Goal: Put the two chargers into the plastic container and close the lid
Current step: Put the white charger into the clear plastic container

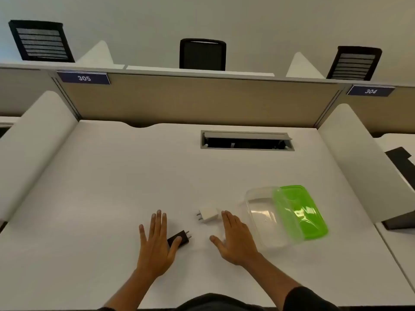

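A black charger (182, 237) lies on the white desk with its prongs pointing right; the thumb of my left hand (155, 248) rests on its left end, fingers spread flat. A white charger (208, 214) lies a little farther away, prongs pointing left. My right hand (235, 240) is flat and open, its fingertips just right of the white charger. To the right stands the clear plastic container (260, 218), open and empty. Its green lid (303, 212) leans over the container's right rim.
A cable hatch (247, 141) is set into the desk (112, 187) toward the back. White side dividers (359, 160) and a beige back panel (197, 99) enclose the desk. Black chairs (202, 54) stand beyond the panel.
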Demonstrator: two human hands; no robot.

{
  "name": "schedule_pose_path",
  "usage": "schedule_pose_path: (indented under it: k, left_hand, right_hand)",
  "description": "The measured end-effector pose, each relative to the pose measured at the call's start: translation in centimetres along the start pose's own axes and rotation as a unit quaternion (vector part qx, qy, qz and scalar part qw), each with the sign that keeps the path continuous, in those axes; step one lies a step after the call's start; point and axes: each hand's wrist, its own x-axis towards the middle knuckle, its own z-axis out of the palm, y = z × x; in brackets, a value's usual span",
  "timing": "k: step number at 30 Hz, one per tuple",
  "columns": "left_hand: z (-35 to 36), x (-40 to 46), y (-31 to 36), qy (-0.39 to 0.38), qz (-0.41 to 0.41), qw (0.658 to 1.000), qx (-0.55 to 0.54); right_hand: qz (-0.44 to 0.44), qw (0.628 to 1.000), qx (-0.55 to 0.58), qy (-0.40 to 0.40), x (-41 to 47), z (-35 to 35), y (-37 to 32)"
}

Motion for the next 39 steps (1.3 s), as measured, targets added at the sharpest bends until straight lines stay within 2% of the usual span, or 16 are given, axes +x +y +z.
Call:
schedule_pose_path:
  k: [3,8,16,21,25,29,33,36,39]
  left_hand:
    - [0.2,-0.9,-1.3,-0.026,-0.034,0.999,0.012]
    - [1.9,-2.2,-2.9,-0.047,-0.037,0.998,0.022]
    - [2.2,-3.4,-2.8,-0.054,-0.027,0.998,0.036]
    - [2.3,-3.4,-2.7,-0.042,-0.024,0.998,0.04]
    - [2.4,-3.4,-2.7,-0.036,-0.017,0.998,0.047]
    - [2.4,-3.4,-2.8,-0.036,-0.018,0.998,0.049]
    - [2.6,-3.3,-2.9,-0.034,-0.018,0.998,0.052]
    - [2.7,-3.2,-3.0,-0.037,-0.018,0.998,0.054]
    - [2.8,-3.2,-3.0,-0.036,-0.017,0.998,0.051]
  right_hand:
    - [-0.007,1.0,-0.027,0.0,-0.3,0.6,-0.2]
    - [-0.019,0.998,-0.058,-0.009,-0.1,1.5,-0.2]
    - [-0.019,1.0,-0.004,-0.005,0.5,1.9,-0.7]
    - [-0.031,0.997,0.043,0.057,1.8,-0.6,-1.5]
    - [-0.022,0.985,0.088,0.146,3.5,-4.2,-1.2]
    - [0.017,0.971,0.085,0.221,5.1,-7.2,1.4]
    - [0.096,0.959,0.085,0.253,5.9,-9.1,5.1]
    - [0.167,0.955,0.078,0.233,5.8,-9.1,7.7]
    - [0.236,0.953,0.07,0.174,6.0,-8.3,9.5]
